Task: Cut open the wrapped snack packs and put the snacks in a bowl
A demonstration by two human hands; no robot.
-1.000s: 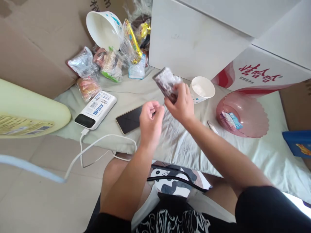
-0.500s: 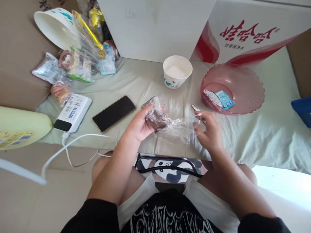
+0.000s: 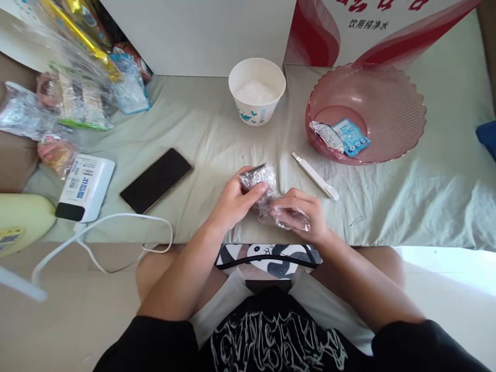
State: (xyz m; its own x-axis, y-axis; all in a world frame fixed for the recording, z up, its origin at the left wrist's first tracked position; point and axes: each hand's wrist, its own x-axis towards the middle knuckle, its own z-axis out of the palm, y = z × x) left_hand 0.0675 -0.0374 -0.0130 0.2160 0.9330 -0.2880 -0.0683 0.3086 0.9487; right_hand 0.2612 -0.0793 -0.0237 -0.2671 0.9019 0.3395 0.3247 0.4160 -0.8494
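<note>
My left hand [image 3: 234, 202] is closed around a small dark item [image 3: 259, 178] in crinkled clear plastic, the thumb pressed on top. What the item is, I cannot make out. Close beside it my right hand [image 3: 310, 209] has its fingers curled in the loose end of the clear plastic wrapper [image 3: 291, 218], which bunches between both hands. A slim white craft knife [image 3: 315, 175] lies on the cloth just beyond the right hand. Behind stands a white paper bowl [image 3: 258, 93] with something white inside. A pink ribbed bowl [image 3: 399, 119] holds a blue-and-white packet [image 3: 352, 137].
A phone [image 3: 156, 181] lies on the cloth to the left, beside a white device [image 3: 88, 186] with a cable [image 3: 116, 219]. Wrapped snacks [image 3: 83, 101] are piled at the back left. White boxes [image 3: 217, 36] stand along the back. A pale yellow bottle [image 3: 25, 219] is at far left.
My right hand has drawn in toward the left and gathered the stretched wrapper against the item. The craft knife it partly covered now shows whole. The view has tilted down and shifted right.
</note>
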